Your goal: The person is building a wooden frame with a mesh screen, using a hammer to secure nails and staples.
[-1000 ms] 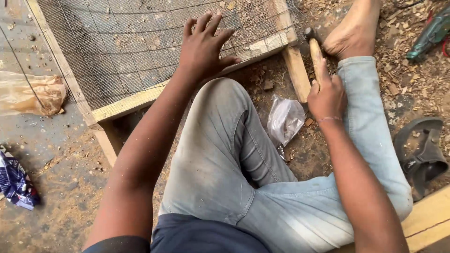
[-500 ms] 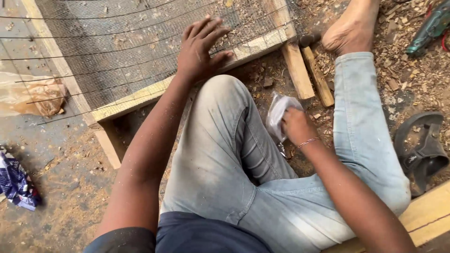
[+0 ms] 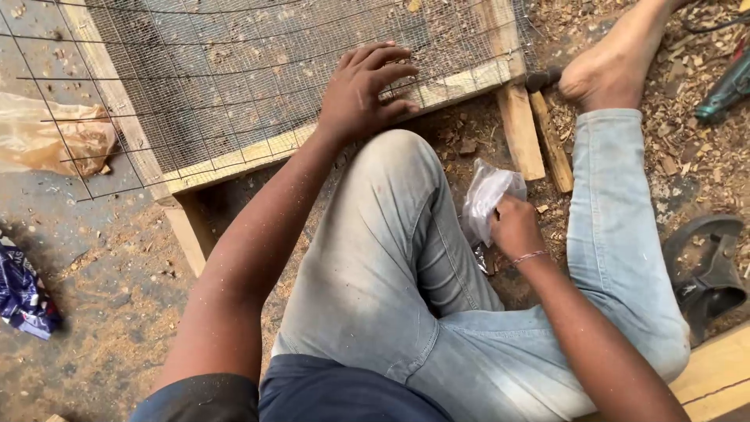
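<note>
Since a moment ago the right hand [image 3: 514,227] has closed its fingers into the flimsy, crinkly clear plastic bag [image 3: 486,195], best pinched at its mouth, while the left hand [image 3: 367,94] presses spread on wire mesh [image 3: 234,70].

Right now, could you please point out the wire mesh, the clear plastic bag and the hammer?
wire mesh [image 3: 234,86], head view, middle of grid.
clear plastic bag [image 3: 484,195], head view, upper part.
hammer [image 3: 551,141], head view, wooden handle.
</note>
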